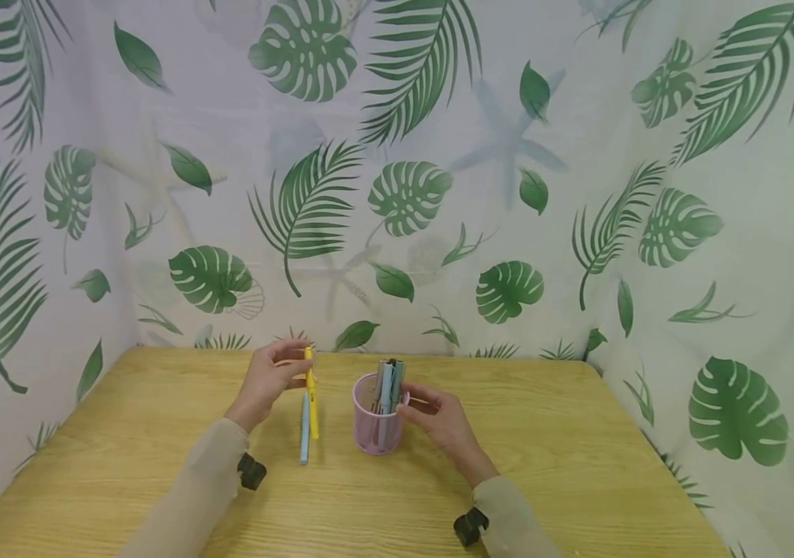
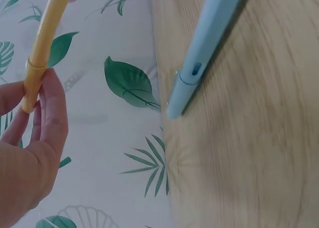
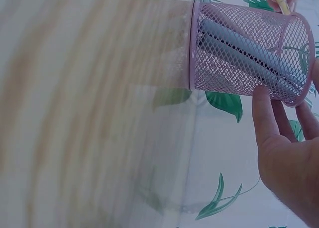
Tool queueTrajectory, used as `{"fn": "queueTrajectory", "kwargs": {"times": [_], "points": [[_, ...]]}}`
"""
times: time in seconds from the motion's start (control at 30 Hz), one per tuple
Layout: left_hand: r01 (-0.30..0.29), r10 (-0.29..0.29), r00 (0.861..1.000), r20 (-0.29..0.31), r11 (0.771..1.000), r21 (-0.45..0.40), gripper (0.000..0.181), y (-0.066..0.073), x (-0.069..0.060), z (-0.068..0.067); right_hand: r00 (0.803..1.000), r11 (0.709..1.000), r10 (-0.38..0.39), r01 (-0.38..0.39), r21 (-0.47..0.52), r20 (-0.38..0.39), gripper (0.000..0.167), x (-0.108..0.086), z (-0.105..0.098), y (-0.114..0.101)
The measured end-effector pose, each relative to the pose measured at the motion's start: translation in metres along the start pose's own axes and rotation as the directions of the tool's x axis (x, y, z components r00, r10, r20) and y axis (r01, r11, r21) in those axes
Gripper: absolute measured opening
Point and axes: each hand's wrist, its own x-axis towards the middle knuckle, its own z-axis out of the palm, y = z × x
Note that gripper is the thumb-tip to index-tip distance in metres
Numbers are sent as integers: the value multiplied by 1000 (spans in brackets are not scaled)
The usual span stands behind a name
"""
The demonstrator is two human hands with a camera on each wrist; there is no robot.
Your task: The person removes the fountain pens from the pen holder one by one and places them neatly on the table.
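The left hand (image 1: 267,384) pinches a yellow pen (image 1: 311,395) near its upper end and holds it nearly upright; in the left wrist view the fingertips close on the end of the yellow pen (image 2: 42,48). Just beside it, a light blue pen (image 1: 304,438) lies on the table. To the right stands a pink mesh holder (image 1: 367,434) with several pens (image 1: 386,387) in it. The right hand (image 1: 445,426) touches the holder's right side near the rim; in the right wrist view its fingers rest against the mesh (image 3: 239,83).
The wooden table (image 1: 383,511) reaches back to a white cloth backdrop (image 1: 341,310) with green leaf prints, which also stands along both sides. Dark wrist devices sit on both sleeves.
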Motion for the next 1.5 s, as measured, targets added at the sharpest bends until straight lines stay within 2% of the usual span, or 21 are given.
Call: {"fn": "queueTrajectory", "kwargs": {"times": [0.13, 0.33, 0.6, 0.77, 1.07, 1.27, 1.5], "points": [[54, -54, 998, 18, 998, 30, 36, -3, 1, -5, 1000, 1000, -2, 2, 0, 1, 43, 1, 0, 1], [98, -102, 994, 42, 991, 95, 37, -11, 3, -11, 1000, 1000, -1, 1, -11, -5, 43, 0, 0, 1], [176, -186, 982, 30, 963, 206, 38, -23, 4, -19, 999, 999, 33, -33, -24, -6, 43, 0, 1, 3], [242, -252, 968, 11, 940, 241, 40, -30, 5, -22, 1000, 999, 22, -22, -27, -17, 41, 1, 2, 5], [362, -365, 931, -30, 905, 222, 39, -42, 11, -23, 1000, 1000, 9, -9, -19, -2, 42, -2, 1, 2], [378, -378, 925, -38, 903, 205, 37, -46, 13, -21, 1000, 1000, 7, -7, -5, -3, 42, -1, 1, 2], [347, -352, 936, -22, 908, 235, 36, -45, 15, -19, 1000, 1000, -6, 6, 25, -1, 42, 1, 0, 3]]}}
